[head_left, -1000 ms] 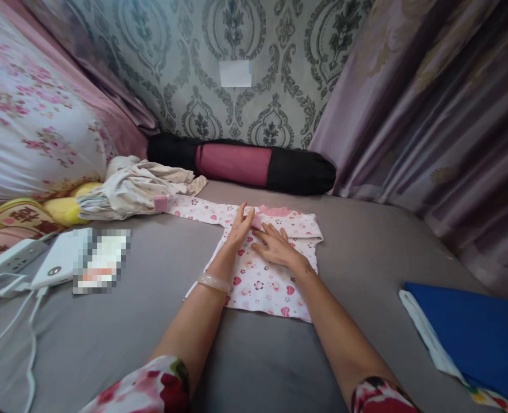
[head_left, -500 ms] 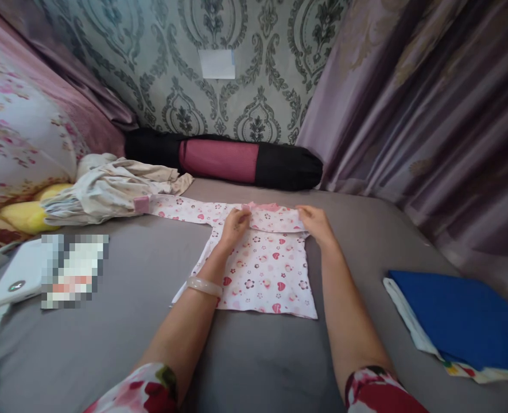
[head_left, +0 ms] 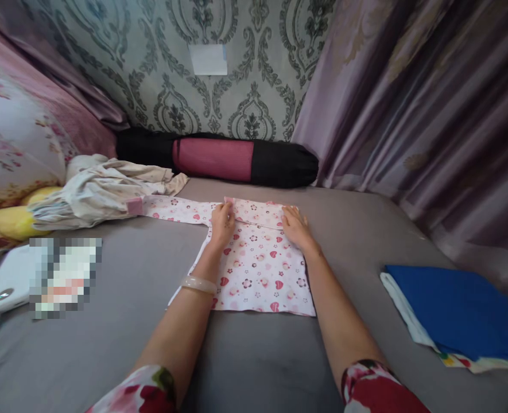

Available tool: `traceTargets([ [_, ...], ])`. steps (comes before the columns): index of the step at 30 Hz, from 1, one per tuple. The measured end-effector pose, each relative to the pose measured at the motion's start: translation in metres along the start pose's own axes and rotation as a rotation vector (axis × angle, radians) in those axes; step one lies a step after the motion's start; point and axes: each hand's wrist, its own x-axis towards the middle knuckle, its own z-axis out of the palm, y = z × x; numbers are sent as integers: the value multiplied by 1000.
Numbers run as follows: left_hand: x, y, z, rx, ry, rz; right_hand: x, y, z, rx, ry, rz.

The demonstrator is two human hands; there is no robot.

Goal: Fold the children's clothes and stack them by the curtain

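A white child's long-sleeved shirt with pink and red hearts and flowers lies spread on the bed. One sleeve reaches out to the left and ends in a pink cuff. The other sleeve is folded across the chest below the neckline. At the cuff end of that folded sleeve, the curled fingers of my left hand pinch the cloth. My right hand rests on the fold at the right shoulder, palm down with its fingers stretched. A pale bangle circles my left wrist.
Folded blue cloth lies at the right. A white power bank with a cable sits at the left, beside a blurred-out item. Crumpled beige cloth is by the pillow. A black and maroon long bag lies against the wall.
The folded sleeve now lies flatter across the chest, its cuff farther left. My left hand has moved left with it; my right hand has gone from pinching the shoulder to lying flat.
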Motion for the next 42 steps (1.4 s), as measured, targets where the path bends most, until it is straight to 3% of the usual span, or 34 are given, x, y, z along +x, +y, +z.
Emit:
traceTargets([
  [4,-5,7,-3,144,-89,-114,-12,-18,9,-141,-129,-44],
  [9,-9,10,-4,232,-174,-157,-18,-23,13,-190,-174,-14],
  [23,-9,7,-3,275,-188,-152,-10,3,16,-254,-47,142],
  [30,-10,16,-6,249,-118,-98,0,-3,9,-311,-82,137],
  [35,-12,20,-5,209,-203,7,16,-10,7,-311,-61,73],
  [42,-17,16,0,202,-334,-10,18,0,21,-289,-69,141],
])
